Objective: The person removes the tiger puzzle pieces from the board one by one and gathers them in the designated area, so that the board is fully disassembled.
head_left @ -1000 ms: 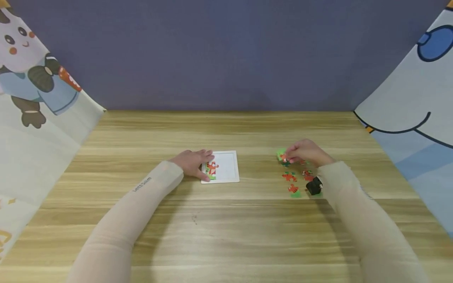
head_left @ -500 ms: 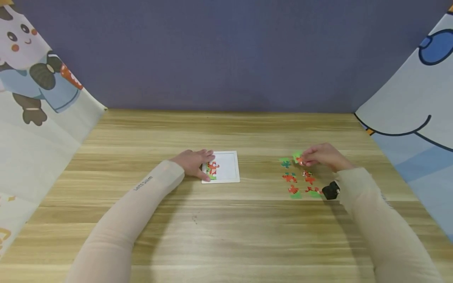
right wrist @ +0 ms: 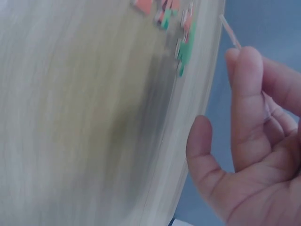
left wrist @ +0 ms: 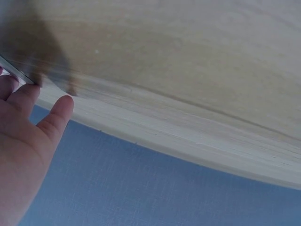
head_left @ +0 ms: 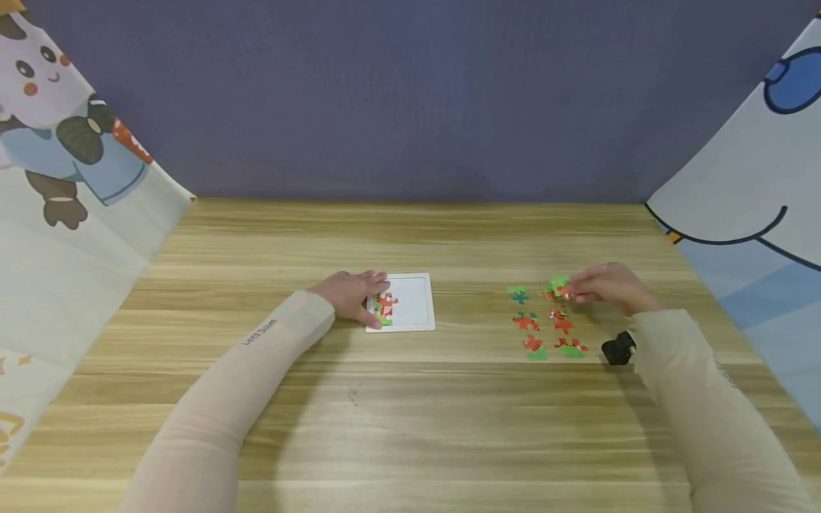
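Note:
My left hand (head_left: 346,293) rests with spread fingers on the left side of a white puzzle tray (head_left: 415,303). Orange and green puzzle pieces (head_left: 386,305) lie along the tray's left side, partly hidden by that hand. Off to the right, my right hand (head_left: 606,285) pinches a green and orange puzzle piece (head_left: 559,285) between thumb and fingers, above the table. In the right wrist view this held piece (right wrist: 229,32) shows edge-on at the fingertips. Loose pieces lie below and left of it, among them a green one (head_left: 517,295) and an orange one (head_left: 526,323).
More loose pieces, such as an orange and green one (head_left: 570,348), lie in rough rows on the wooden table (head_left: 398,427). A black device (head_left: 618,348) sits at the right wrist. A dark blue panel (head_left: 410,100) stands behind the table.
My right hand has moved to the right with the pinched piece, uncovering loose pieces on the table. The left hand and the tray have stayed in place.

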### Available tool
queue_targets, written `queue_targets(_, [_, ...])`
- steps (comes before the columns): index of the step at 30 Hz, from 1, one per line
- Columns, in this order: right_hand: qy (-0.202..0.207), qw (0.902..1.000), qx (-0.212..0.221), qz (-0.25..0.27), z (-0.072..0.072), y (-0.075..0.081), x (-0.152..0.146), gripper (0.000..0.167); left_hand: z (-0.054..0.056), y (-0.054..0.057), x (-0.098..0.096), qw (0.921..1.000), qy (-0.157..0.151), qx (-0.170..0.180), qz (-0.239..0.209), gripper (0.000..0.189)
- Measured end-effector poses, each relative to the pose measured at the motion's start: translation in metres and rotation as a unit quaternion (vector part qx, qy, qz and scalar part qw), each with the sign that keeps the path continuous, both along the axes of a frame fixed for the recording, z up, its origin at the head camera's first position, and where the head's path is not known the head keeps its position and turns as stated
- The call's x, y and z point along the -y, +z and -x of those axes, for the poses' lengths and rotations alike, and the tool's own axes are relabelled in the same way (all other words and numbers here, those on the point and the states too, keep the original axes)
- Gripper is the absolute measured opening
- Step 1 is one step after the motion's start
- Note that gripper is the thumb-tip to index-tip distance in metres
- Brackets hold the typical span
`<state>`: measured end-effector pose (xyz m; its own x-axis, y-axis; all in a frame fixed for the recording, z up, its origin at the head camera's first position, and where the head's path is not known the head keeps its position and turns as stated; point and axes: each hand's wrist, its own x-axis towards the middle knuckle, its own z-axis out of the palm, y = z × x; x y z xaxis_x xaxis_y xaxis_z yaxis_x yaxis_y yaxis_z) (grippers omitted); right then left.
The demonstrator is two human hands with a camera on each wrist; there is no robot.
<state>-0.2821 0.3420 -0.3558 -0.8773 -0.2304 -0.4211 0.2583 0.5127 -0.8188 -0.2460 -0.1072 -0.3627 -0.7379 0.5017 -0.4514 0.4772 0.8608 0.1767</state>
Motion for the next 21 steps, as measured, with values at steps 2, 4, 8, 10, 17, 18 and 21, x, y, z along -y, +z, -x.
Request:
queue_targets(2, [-0.005,1.0,0.002,0.005,0.0,-0.001,-0.003,0.04,0.0,0.0,0.0,1.0,0.001,0.0,0.0,0.088])
queue_targets(4, [-0.008,0.9998,0.004,0.016,0.001,-0.001,-0.007,0.04,0.0,0.0,0.0,1.0,0.002,-0.001,0.0,0.088])
queue_targets(8, [-0.013,0.9993,0.008,0.035,0.002,-0.002,-0.013,0.04,0.0,-0.001,0.001,1.0,0.004,-0.002,-0.001,0.088])
queue_targets(10, [-0.013,0.9992,0.008,0.038,0.002,-0.003,-0.016,0.04,0.0,-0.001,0.001,1.0,0.004,-0.003,-0.002,0.088])
queue_targets(17, [-0.036,0.9974,0.02,0.059,0.003,-0.006,-0.022,0.036,0.0,-0.002,0.0,1.0,0.001,-0.007,-0.003,0.088])
queue_targets(18, [-0.038,0.9972,0.023,0.061,0.003,-0.007,-0.023,0.036,0.0,-0.002,0.0,1.0,0.001,-0.008,-0.004,0.088])
queue_targets(21, [-0.04,0.9972,0.032,0.055,0.005,-0.009,-0.024,0.038,0.0,-0.003,0.001,1.0,0.002,-0.005,-0.005,0.089])
